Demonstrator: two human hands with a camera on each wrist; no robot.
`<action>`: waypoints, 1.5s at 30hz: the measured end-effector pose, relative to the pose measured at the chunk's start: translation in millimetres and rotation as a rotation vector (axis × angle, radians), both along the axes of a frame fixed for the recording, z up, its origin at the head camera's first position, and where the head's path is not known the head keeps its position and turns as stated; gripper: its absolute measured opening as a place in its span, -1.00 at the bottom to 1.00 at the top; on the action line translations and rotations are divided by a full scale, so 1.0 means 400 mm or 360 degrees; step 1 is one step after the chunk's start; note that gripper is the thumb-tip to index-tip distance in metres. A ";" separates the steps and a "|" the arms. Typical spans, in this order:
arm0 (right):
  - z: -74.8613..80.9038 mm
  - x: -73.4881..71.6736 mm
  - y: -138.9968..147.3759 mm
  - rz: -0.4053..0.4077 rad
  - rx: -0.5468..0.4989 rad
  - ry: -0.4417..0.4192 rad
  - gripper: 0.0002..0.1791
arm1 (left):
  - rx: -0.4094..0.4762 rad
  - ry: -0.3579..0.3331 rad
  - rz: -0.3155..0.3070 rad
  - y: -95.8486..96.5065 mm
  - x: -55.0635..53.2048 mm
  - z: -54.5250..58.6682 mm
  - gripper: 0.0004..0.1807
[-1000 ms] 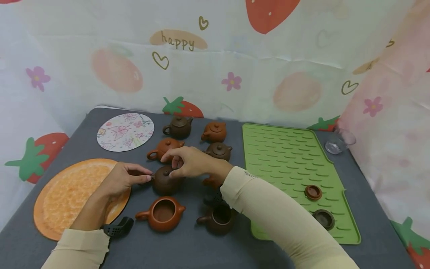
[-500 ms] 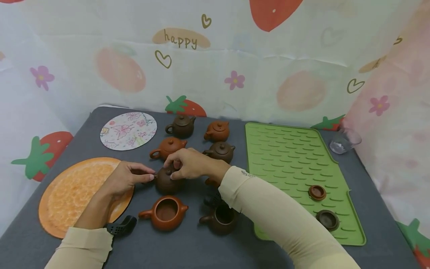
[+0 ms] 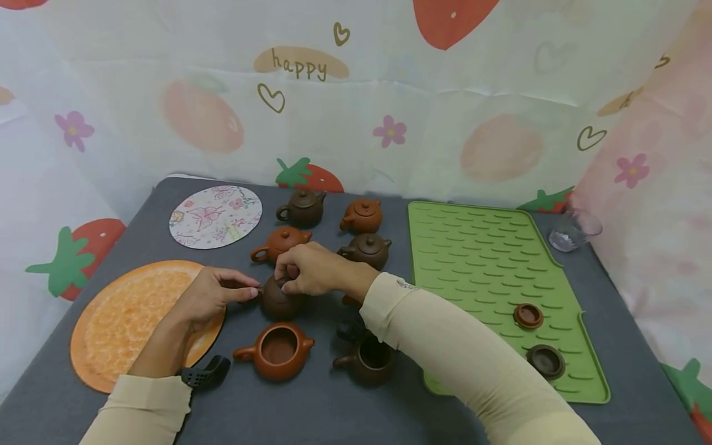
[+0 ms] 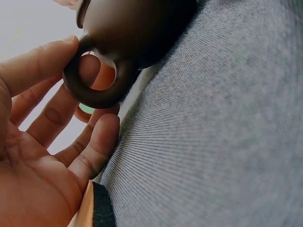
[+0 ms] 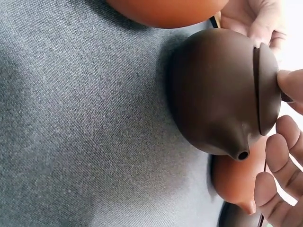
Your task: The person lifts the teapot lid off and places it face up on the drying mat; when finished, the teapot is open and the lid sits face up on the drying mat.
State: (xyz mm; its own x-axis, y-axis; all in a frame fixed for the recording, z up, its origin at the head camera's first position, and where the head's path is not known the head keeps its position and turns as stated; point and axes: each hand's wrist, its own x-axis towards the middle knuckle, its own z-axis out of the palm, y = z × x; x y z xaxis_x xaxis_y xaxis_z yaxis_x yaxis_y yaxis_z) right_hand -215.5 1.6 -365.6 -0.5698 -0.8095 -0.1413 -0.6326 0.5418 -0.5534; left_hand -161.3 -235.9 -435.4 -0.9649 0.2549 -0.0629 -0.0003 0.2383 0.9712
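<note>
A dark brown teapot (image 3: 274,303) stands on the grey cloth between both hands. My left hand (image 3: 207,301) pinches its ring-shaped handle (image 4: 102,97) between thumb and fingers, seen closely in the left wrist view. From above, my right hand (image 3: 318,269) grips the small knob of the teapot's lid (image 5: 269,90). The lid sits over the mouth, with a thin dark line between it and the body. Below is an orange-brown teapot (image 3: 278,371) without a lid. Beside it, a lidless dark teapot (image 3: 375,374) is partly hidden by the right sleeve.
Several lidded teapots, such as an orange one (image 3: 364,216), stand toward the back. On the green mat (image 3: 467,266) lie a reddish lid (image 3: 528,316) and a dark lid (image 3: 546,361). A clear glass (image 3: 573,232) tilts beyond it. Round mats (image 3: 94,346) lie left.
The head view has shifted slightly, so everything appears a little farther right. Both hands keep their hold on the dark teapot's handle and lid knob.
</note>
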 end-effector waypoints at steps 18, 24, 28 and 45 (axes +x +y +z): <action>0.011 -0.001 0.024 -0.0180 -0.0324 -0.0234 -0.94 | 0.0050 0.0002 -0.0025 0.001 0.000 -0.004 -0.69; 0.018 0.006 0.030 -0.0228 -0.0462 -0.0441 -0.86 | 0.0049 -0.0010 -0.0023 0.002 -0.001 -0.004 -0.69; 0.022 0.009 0.033 -0.0233 -0.0611 -0.0582 -0.84 | 0.0023 -0.0014 -0.0008 0.001 0.001 -0.003 -0.69; 0.061 0.035 0.053 -0.0197 -0.1124 -0.1146 -0.51 | -0.0022 0.0024 0.0018 0.001 0.002 -0.005 -0.71</action>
State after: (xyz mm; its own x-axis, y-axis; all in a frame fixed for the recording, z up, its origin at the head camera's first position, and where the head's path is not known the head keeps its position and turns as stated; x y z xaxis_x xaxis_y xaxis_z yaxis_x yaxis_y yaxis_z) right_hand -201.5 22.7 -341.2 -0.6235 -0.7818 0.0038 0.0157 -0.0173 -0.9997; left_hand -160.5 -235.3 -437.3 -0.9687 0.2430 -0.0515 0.0117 0.2516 0.9678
